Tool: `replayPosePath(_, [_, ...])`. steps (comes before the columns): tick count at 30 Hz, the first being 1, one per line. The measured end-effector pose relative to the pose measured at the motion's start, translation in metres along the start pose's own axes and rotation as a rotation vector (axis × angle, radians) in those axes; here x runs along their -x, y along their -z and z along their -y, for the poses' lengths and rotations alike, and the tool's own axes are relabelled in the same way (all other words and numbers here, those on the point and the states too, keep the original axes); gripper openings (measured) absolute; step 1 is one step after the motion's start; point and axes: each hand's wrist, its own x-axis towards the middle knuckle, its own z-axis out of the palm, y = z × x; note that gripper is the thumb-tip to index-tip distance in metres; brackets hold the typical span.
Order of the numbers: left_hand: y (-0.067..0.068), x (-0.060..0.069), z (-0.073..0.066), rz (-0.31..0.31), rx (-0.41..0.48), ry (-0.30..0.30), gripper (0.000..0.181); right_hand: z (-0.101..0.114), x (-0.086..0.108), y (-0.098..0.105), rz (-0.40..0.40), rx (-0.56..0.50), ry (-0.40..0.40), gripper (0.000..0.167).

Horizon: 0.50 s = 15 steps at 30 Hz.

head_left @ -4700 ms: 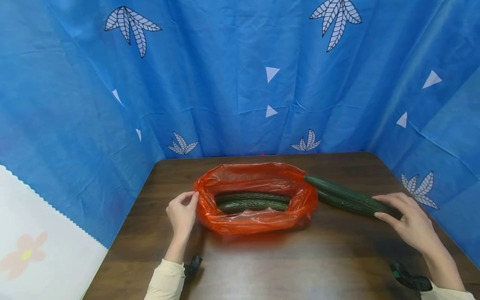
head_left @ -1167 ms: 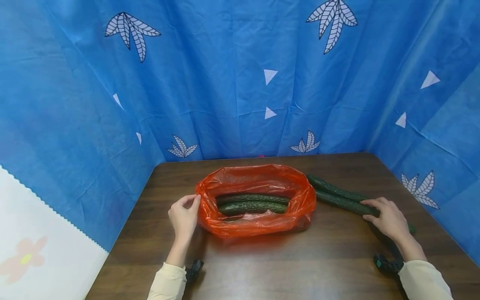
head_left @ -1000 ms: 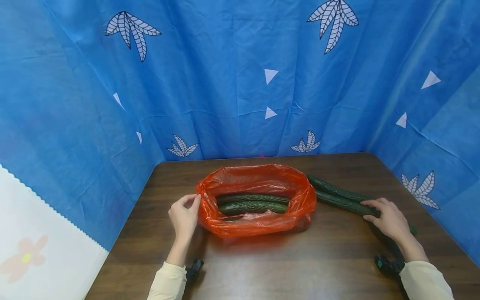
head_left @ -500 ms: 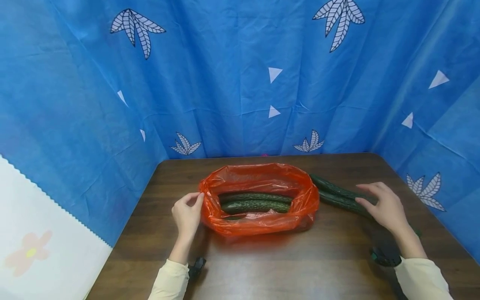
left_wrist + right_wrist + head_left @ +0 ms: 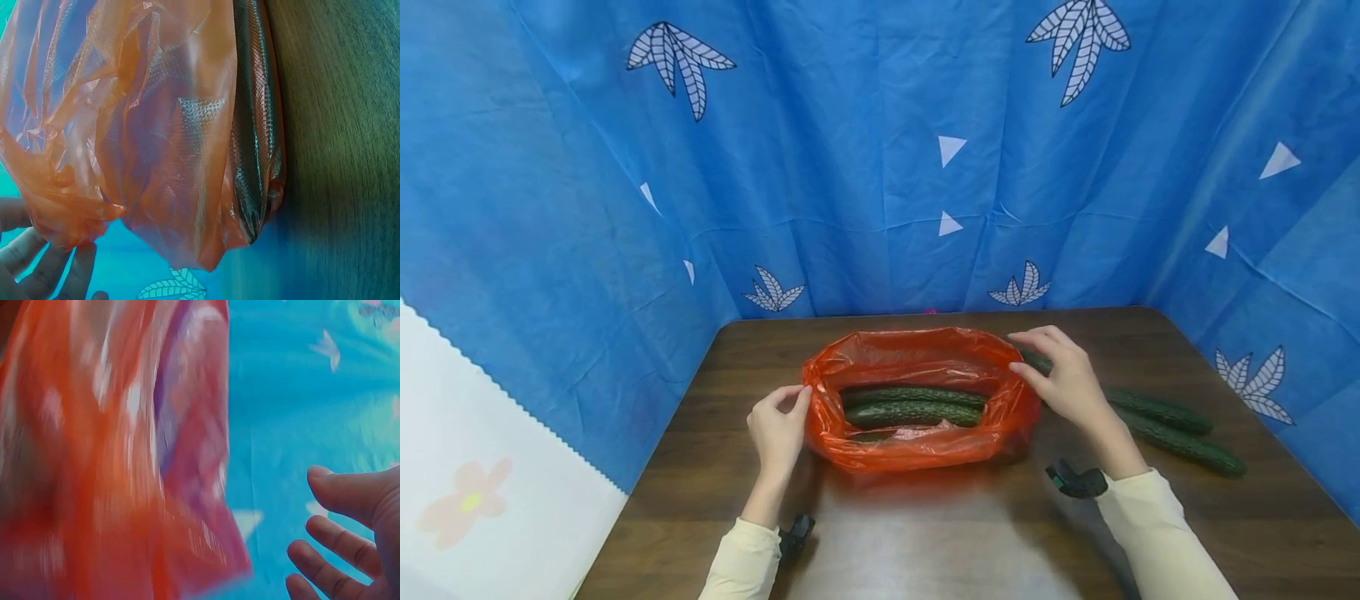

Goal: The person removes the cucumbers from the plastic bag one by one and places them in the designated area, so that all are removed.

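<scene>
A red plastic bag [image 5: 917,454] stands with its mouth open on the table, and dark green cucumbers [image 5: 913,412] lie inside it. With thumb and fingers my left hand [image 5: 777,433] pinches the bag's left rim; the left wrist view shows the fingertips on the gathered plastic [image 5: 69,212]. My right hand [image 5: 1067,379] hovers by the bag's right rim, thumb and fingers spread. In the right wrist view a gap separates that hand from the blurred bag [image 5: 112,487]. Two more cucumbers [image 5: 1187,446] lie side by side right of the bag, partly hidden behind my right hand and wrist.
The brown wooden table [image 5: 940,533] carries the bag and cucumbers. A blue patterned curtain [image 5: 865,167] hangs along its back and sides. White cloth with a flower print [image 5: 475,483] is at the left. Each wrist wears a black camera [image 5: 1075,481].
My right hand laid a cucumber beside the other one, let go of it, and moved left to the bag's right rim. My left hand has kept its pinch on the bag.
</scene>
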Motion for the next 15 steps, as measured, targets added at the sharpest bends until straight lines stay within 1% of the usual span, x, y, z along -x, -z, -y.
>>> replayPosePath(3, [0.001,0.000,0.000,-0.002,0.001,0.002,0.019,0.017,-0.009,-0.020,0.054,-0.038,0.024,0.040])
replayPosePath(6, [0.002,0.000,0.001,-0.005,0.000,0.003,0.019,0.031,-0.015,-0.040,0.130,-0.063,0.028,0.039])
replayPosePath(10, [0.002,0.000,0.001,-0.001,-0.001,0.006,0.019,0.043,-0.018,-0.065,0.253,-0.061,-0.003,0.040])
replayPosePath(13, [0.002,0.000,0.000,0.003,0.003,0.010,0.019,0.048,-0.017,-0.082,0.340,-0.057,-0.034,0.041])
replayPosePath(15, [0.003,0.000,0.000,0.005,0.006,0.014,0.019,0.049,-0.016,-0.091,0.384,-0.057,-0.058,0.041])
